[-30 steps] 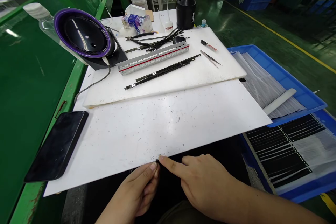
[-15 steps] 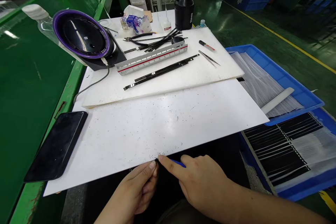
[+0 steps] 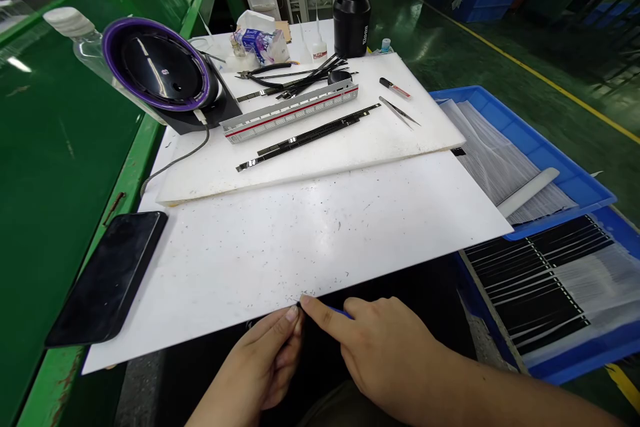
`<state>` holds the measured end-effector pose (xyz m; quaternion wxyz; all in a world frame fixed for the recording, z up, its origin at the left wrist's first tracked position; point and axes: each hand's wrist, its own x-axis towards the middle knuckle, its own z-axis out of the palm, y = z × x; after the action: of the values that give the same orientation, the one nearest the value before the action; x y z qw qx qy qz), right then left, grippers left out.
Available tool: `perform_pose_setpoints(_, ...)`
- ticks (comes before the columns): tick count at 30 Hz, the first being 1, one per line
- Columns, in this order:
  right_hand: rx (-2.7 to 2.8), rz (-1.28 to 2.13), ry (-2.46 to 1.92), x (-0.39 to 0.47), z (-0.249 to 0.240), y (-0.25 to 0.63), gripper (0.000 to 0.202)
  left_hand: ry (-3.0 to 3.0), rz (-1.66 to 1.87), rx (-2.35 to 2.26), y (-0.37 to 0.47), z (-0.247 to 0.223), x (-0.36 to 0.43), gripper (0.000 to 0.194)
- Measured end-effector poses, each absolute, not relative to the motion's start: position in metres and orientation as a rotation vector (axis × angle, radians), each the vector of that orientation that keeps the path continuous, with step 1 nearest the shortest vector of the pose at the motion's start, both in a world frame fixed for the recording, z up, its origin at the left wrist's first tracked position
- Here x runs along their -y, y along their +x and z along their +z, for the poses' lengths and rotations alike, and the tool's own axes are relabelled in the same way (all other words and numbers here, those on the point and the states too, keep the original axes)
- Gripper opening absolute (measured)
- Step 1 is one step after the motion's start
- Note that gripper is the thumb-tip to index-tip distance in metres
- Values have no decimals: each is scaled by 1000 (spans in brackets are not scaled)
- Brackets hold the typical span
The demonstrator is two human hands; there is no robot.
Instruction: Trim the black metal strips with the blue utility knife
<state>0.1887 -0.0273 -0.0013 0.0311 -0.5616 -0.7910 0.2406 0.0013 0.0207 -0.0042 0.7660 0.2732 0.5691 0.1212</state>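
At the near edge of the white board (image 3: pixel 240 247), my left hand (image 3: pixel 270 353) pinches a small dark piece (image 3: pixel 299 305) between thumb and fingers. Most of that piece is hidden, so its kind cannot be made out. My right hand (image 3: pixel 385 340) is closed round a blue-handled tool (image 3: pixel 343 312); only a bit of the handle shows. Its index finger stretches to the tip of my left thumb, close to the dark piece. Tiny shavings are scattered over the board in front of both hands.
A white foam slab (image 3: pixel 400 127) carries a long white-and-red model shell (image 3: pixel 295 112), dark strips (image 3: pixel 310 136), tweezers (image 3: pixel 397 111) and cutting pliers (image 3: pixel 263 73). A black phone (image 3: pixel 110 277) lies left, below a purple-rimmed fan (image 3: pixel 155 67). Blue trays (image 3: pixel 590 193) stand at right.
Both hands stay almost in place at the board's edge. My left hand has shifted very slightly to the right, and the grips look the same.
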Motion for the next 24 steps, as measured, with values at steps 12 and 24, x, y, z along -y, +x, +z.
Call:
perform_pose_setpoints(12, 2496, 613, -1757, 30, 0, 185, 72, 611, 235, -1266, -3, -7, -19, 38)
perform_pose_setpoints(24, 2410, 645, -1737, 28, -4, 191, 65, 663, 231, -1256, -4, -7, -20, 44)
